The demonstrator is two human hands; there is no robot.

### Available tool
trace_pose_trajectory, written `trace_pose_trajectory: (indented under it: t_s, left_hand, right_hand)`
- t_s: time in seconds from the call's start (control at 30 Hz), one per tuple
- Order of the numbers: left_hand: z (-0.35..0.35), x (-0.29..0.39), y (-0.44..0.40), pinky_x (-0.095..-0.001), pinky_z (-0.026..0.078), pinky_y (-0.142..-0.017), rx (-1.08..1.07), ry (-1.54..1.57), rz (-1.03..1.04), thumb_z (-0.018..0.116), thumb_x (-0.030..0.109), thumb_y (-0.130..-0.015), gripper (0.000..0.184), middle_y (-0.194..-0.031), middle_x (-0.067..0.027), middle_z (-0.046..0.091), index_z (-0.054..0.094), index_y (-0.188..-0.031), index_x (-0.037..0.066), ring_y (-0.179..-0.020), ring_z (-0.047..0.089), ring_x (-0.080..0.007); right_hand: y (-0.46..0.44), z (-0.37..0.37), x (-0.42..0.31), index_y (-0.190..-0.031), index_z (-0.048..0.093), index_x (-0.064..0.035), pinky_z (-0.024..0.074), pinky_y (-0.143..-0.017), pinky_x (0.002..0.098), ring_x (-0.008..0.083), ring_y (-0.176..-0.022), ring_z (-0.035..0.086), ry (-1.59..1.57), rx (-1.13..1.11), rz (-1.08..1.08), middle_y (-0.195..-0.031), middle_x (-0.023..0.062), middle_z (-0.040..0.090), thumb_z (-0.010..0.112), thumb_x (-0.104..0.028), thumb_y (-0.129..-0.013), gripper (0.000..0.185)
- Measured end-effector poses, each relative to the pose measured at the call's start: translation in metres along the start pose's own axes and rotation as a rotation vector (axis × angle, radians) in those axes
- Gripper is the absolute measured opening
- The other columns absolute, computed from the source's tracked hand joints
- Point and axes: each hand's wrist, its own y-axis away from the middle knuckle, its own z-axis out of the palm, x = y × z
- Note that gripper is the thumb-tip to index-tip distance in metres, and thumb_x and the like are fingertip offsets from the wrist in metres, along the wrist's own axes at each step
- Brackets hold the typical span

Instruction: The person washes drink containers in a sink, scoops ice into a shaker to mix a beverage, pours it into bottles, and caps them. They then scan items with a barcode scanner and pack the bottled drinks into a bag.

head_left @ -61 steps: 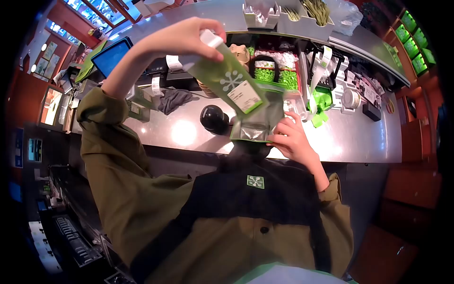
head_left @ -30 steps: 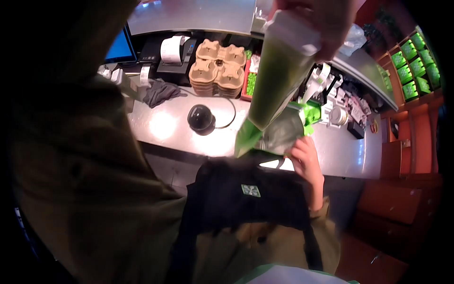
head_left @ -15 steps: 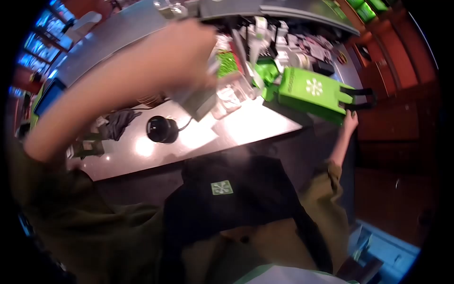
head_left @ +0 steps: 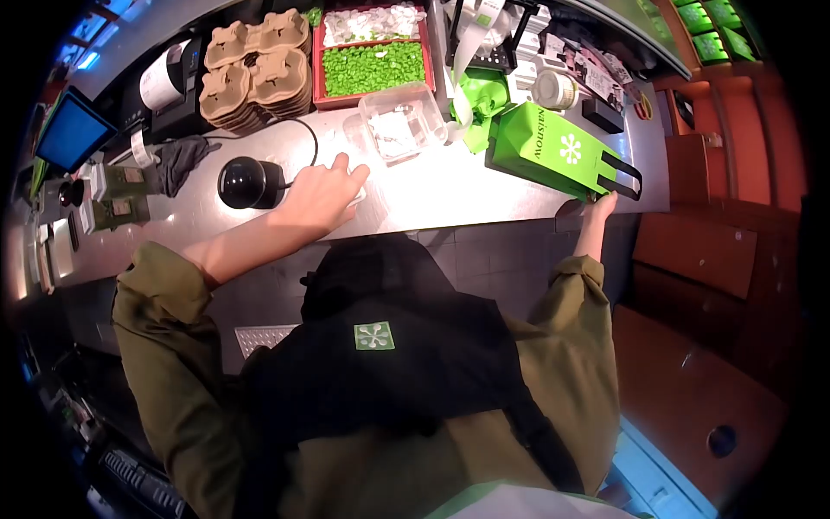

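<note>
A green bag (head_left: 558, 154) with white print and black handles lies on its side on the right part of the metal counter. Near its handle end, my right hand (head_left: 603, 206) grips the bag's lower edge. My left hand (head_left: 322, 197) is low over the counter's front edge, just right of a black dome-shaped device (head_left: 249, 182). Its fingers are bent around a small whitish item, mostly hidden. Beyond that hand stands a clear plastic box (head_left: 399, 125) with white pieces inside.
Stacked brown cup carriers (head_left: 257, 71) and a red tray (head_left: 378, 97) of green and white pieces stand at the back. A printer (head_left: 164, 82), grey cloth (head_left: 180, 163), blue screen (head_left: 74, 132) and green-labelled containers (head_left: 119, 210) are at left. Green wrap (head_left: 482, 105) lies beside the bag.
The labelled green cup, earlier in my left hand, is out of that hand. The bag has moved from in front of my chest to the right and lies down. My left hand has lowered to the counter.
</note>
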Motion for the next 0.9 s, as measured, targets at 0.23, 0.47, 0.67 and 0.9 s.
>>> trace_pose_trajectory:
  t_s: [0.23, 0.47, 0.67, 0.9]
  left_hand:
    - [0.006, 0.018, -0.017, -0.041, 0.051, -0.064, -0.202, -0.035, -0.193, 0.068, 0.029, -0.074, 0.042, -0.105, -0.0134, 0.05, 0.051, -0.109, 0.012, -0.082, 0.063, -0.0298]
    - [0.013, 0.012, 0.0, -0.0394, 0.05, -0.075, 0.089, 0.114, -0.179, 0.074, 0.024, -0.069, 0.076, -0.104, -0.0164, 0.053, 0.037, -0.133, 0.01, -0.09, 0.061, -0.0306]
    - [0.026, -0.016, 0.048, -0.0367, 0.043, -0.092, 0.468, 0.956, -0.335, 0.075, 0.026, -0.069, 0.071, -0.115, -0.0162, 0.055, 0.043, -0.129, 0.006, -0.106, 0.055, -0.0284]
    - [0.132, -0.001, 0.027, -0.0391, 0.036, -0.098, 0.931, 1.438, -0.195, 0.078, 0.031, -0.068, 0.071, -0.121, -0.0136, 0.051, 0.044, -0.123, 0.002, -0.114, 0.048, -0.028]
  right_hand:
    - [0.021, 0.003, -0.016, -0.122, 0.038, 0.016, 0.039, -0.098, 0.0429, 0.0416, -0.112, 0.049, 0.703, 0.352, -0.481, -0.126, 0.0359, 0.041, 0.05, -0.019, -0.082, 0.054]
    - [0.122, 0.031, -0.03, -0.119, 0.037, 0.0112, 0.0322, -0.1, 0.0439, 0.0358, -0.117, 0.036, 0.702, 0.167, -0.934, -0.124, 0.026, 0.037, 0.046, -0.004, -0.084, 0.04]
    - [0.318, 0.14, -0.049, -0.103, 0.056, 0.0017, 0.0419, -0.09, 0.0331, 0.0222, -0.098, 0.054, 0.496, -0.793, -0.745, -0.104, 0.0108, 0.056, 0.039, 0.001, -0.089, 0.022]
    - [0.439, 0.241, -0.018, -0.106, 0.056, 0.0014, 0.0416, -0.086, 0.0334, 0.0256, -0.095, 0.057, 1.081, -1.744, -0.986, -0.099, 0.0143, 0.059, 0.043, -0.011, -0.092, 0.023]
